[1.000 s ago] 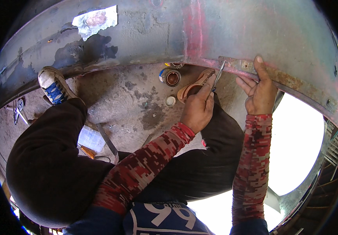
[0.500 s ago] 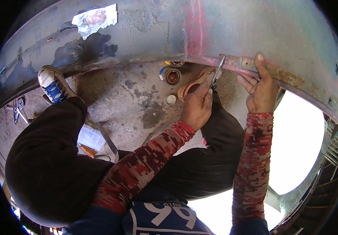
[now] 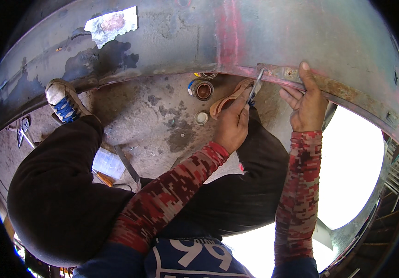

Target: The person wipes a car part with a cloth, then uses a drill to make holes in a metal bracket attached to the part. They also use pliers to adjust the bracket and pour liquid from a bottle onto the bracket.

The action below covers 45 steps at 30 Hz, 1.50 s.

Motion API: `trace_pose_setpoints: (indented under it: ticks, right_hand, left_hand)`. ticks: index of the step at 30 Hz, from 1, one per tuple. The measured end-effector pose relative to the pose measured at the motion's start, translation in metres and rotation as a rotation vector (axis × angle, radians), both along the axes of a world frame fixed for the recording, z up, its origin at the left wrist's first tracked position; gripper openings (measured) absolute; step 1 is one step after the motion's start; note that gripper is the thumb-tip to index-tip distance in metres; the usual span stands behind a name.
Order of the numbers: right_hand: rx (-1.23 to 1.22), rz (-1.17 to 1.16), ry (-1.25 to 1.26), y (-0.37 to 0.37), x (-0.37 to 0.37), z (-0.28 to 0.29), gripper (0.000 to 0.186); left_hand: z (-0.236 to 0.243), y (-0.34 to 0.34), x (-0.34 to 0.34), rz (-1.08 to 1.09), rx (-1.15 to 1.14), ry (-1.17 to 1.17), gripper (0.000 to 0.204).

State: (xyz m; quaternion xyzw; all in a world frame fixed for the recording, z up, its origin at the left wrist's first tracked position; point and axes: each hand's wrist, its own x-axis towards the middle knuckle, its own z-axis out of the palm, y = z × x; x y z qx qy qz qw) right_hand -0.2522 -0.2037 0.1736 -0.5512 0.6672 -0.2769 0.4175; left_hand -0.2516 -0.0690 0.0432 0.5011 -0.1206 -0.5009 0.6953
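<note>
- Shifted slightly up since one second ago: right hand (image 3: 308,104) and rusty strip (image 3: 336,88); probably just a small adjustment of the strip's seating.
- Gripping slim metal tool (image 3: 258,81) in left hand (image 3: 232,125), tip at strip's left end.
- Clamping strip with right hand, thumb on face, fingers under the edge.
- Strip along lower edge of curved panel (image 3: 171,41), right half.
- Count: one tool, one strip; on panel near upper-left edge, one torn sheet (image 3: 111,25).
- On floor (image 3: 139,111): two tins (image 3: 203,91), one clear box (image 3: 108,163).
</note>
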Motion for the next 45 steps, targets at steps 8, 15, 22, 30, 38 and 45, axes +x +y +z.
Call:
trace_pose_setpoints:
  ticks: [8, 15, 22, 30, 38, 45]
  right_hand:
    - [0.005, -0.005, 0.021, 0.001, 0.001, 0.002, 0.052]
    - [0.018, 0.009, 0.011, 0.002, 0.0, 0.002, 0.052]
    - [0.019, 0.026, 0.018, 0.003, 0.001, 0.004, 0.056]
    - [0.006, 0.013, 0.025, 0.003, 0.001, 0.003, 0.054]
    - [0.008, 0.016, 0.023, 0.002, 0.0, 0.002, 0.053]
    - [0.007, -0.001, 0.024, 0.002, 0.001, 0.002, 0.053]
  left_hand:
    - [0.001, 0.001, 0.0, -0.038, 0.039, 0.003, 0.042]
    - [-0.001, 0.001, -0.002, 0.0, 0.045, -0.025, 0.041]
    - [0.002, 0.001, -0.001, -0.003, 0.047, -0.022, 0.041]
    - [-0.002, 0.004, -0.002, -0.006, 0.044, -0.033, 0.044]
    - [-0.012, 0.006, -0.007, -0.025, 0.039, -0.048, 0.043]
    - [-0.021, 0.006, -0.004, -0.024, -0.002, -0.043, 0.043]
